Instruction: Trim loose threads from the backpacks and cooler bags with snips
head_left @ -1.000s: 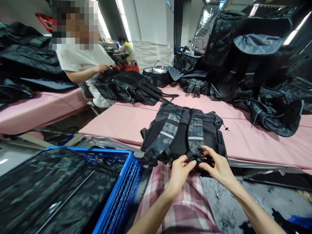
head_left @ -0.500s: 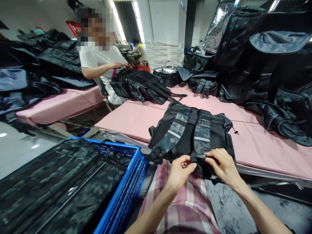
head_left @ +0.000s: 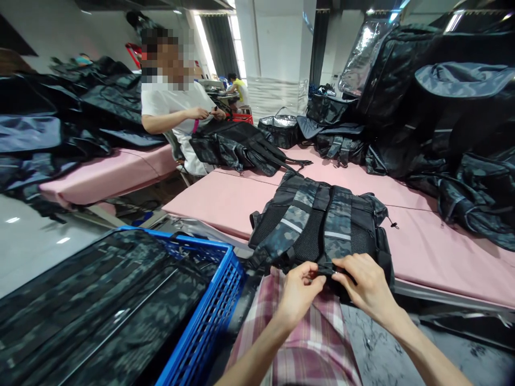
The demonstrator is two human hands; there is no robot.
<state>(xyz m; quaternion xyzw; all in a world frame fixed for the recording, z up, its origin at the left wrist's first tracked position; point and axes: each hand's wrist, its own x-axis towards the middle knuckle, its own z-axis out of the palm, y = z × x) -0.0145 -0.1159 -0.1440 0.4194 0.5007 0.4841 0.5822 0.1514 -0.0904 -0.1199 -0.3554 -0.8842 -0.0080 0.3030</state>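
A dark camouflage backpack (head_left: 322,214) lies at the table's near edge, back panel up. Its two padded shoulder straps carry pale reflective bands. At its lower end, my left hand (head_left: 301,292) pinches a black strap (head_left: 325,267) between thumb and fingers. My right hand (head_left: 364,281) grips the same small area from the other side, thumb and forefinger pressed together. The fingertips of both hands almost meet. Whether a buckle sits between them is too small to tell.
A pink-covered table (head_left: 225,201) spans the middle. To the left stands a blue plastic crate (head_left: 225,268) with camouflage bags (head_left: 80,300). Across the table a co-worker (head_left: 177,112) handles another black bag (head_left: 241,142). More bags (head_left: 434,123) are heaped at right.
My right hand has moved slightly left and down, bringing its fingertips close to my left hand's. The view has shifted a little, and the backpack stays in place.
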